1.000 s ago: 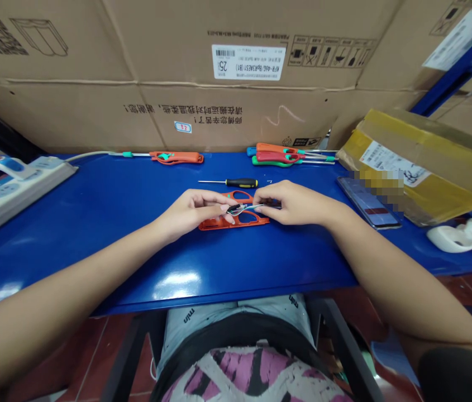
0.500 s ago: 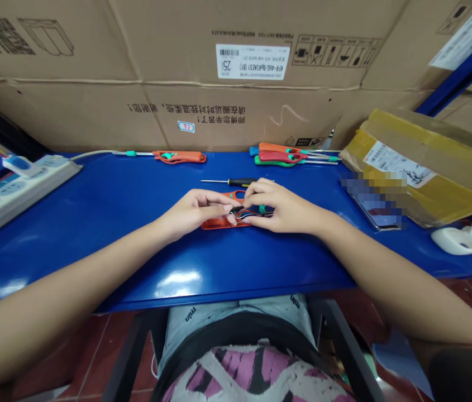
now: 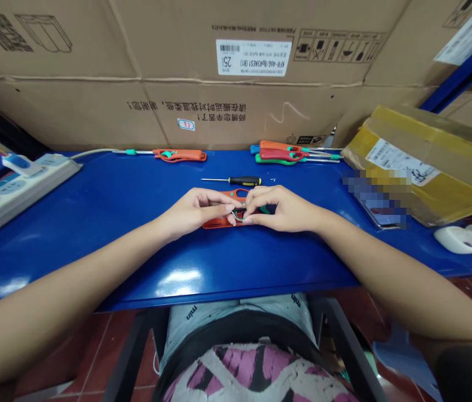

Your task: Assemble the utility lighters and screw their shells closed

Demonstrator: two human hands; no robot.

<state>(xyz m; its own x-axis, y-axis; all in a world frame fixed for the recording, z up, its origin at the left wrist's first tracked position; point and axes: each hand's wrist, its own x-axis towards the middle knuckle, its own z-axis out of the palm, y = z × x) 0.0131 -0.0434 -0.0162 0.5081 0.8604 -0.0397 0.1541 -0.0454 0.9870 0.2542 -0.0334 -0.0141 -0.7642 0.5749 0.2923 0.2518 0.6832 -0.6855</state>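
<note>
Over an orange gas-lighter casing [image 3: 214,225], which lies opened on the blue table, my two hands meet with bent fingers. My left hand [image 3: 196,212] pinches a small black part [image 3: 241,209] with thin wires on it. From the right, my right hand [image 3: 284,209] has its thumb and fingertips closed on a thin wire [image 3: 238,218] beside that part. Fingers cover much of the casing's inside, and a bit of green shows by the right palm. Just beyond the hands lies a screwdriver [image 3: 244,181] with a black and yellow handle.
Along the back lie an orange lighter [image 3: 183,156] and a pile of several coloured lighters [image 3: 280,153]. A power strip [image 3: 18,187] is at left. To the right are a phone [image 3: 376,204], a taped carton [image 3: 424,162] and a white roll-shaped item [image 3: 457,239]. A large cardboard box [image 3: 93,67] stands behind.
My right hand has drawn slightly down, its fingertips nearer the black part, and the screwdriver handle is now uncovered. My left hand has stayed nearly in place.
</note>
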